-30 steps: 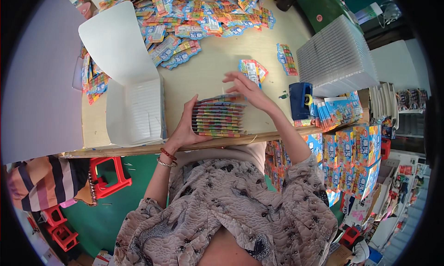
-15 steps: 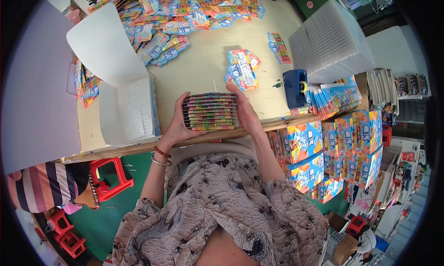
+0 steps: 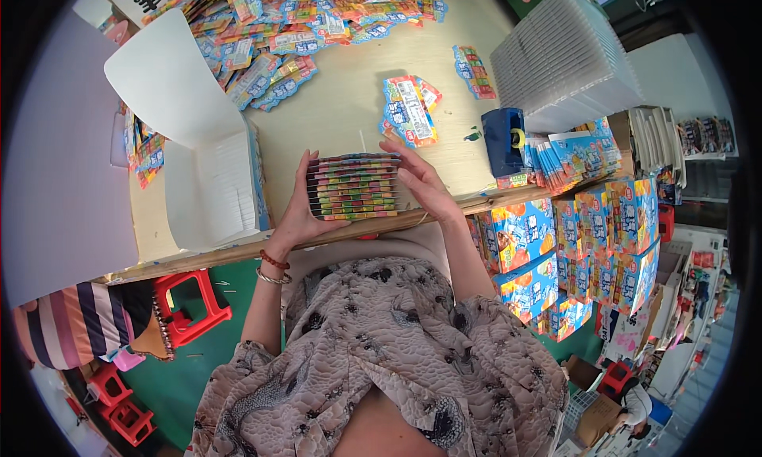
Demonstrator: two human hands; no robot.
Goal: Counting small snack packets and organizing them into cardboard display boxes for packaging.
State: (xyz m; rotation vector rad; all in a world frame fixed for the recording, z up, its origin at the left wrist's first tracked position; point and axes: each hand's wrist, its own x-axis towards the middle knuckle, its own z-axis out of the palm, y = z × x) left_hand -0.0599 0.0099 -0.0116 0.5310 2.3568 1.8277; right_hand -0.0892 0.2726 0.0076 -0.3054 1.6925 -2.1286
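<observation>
At the table's near edge stands a neat stack of flat candy packs, their colourful edges facing me. My left hand grips the stack along its left side, thumb below and fingers toward the back. On the other side, my right hand has its fingers stretched out and apart, the tips by the stack's far right corner; whether they touch it is hard to tell. A couple of loose candy packs lie overlapping beyond the stack. An open white box with its lid raised sits to the left.
A heap of candy packs covers the far left of the table. At the right are a single pack, a blue tape dispenser and a tall stack of clear plastic trays. Printed cartons stand below the table edge.
My right hand has loosened from the stack's right side and drawn slightly away. The left hand keeps its hold. The whole view has shifted a little.
</observation>
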